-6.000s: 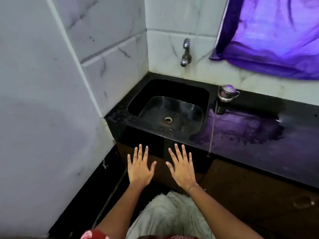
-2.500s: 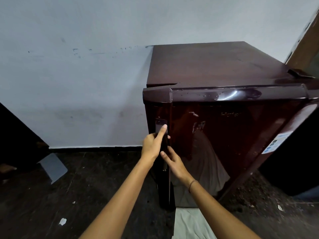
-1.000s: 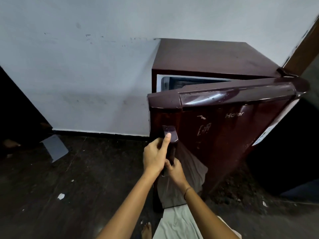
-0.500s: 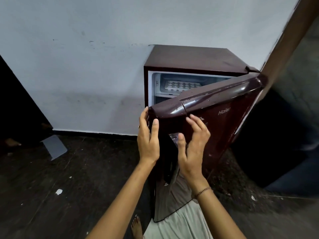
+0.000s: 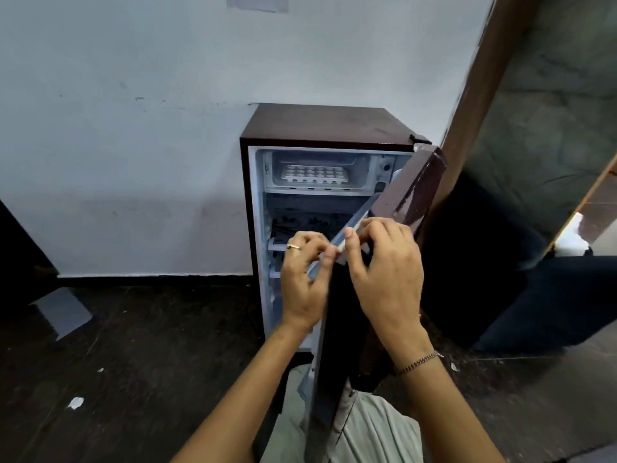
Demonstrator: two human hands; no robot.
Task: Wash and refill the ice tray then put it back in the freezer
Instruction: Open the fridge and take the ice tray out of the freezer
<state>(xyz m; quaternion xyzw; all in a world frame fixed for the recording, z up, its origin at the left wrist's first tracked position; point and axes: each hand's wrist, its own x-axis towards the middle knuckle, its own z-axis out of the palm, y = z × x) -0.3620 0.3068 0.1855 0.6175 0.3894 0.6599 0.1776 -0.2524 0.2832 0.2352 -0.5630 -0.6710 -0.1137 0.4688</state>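
Standing open against a pale wall is one small maroon fridge (image 5: 320,125), its single door (image 5: 414,192) swung out toward the camera. One white ice tray (image 5: 314,174) lies flat in the freezer compartment (image 5: 364,168) at the top of the cabinet.

Two hands are in view. The left hand (image 5: 305,282), wearing one ring (image 5: 293,246), curls its fingers round the door's pale inner edge. The right hand (image 5: 387,279), with one bracelet (image 5: 419,362) at the wrist, curls its fingers over the door's upper corner from the outer side. Both hands hold the door.

The ice tray sits above and behind both hands, well apart from them and untouched.
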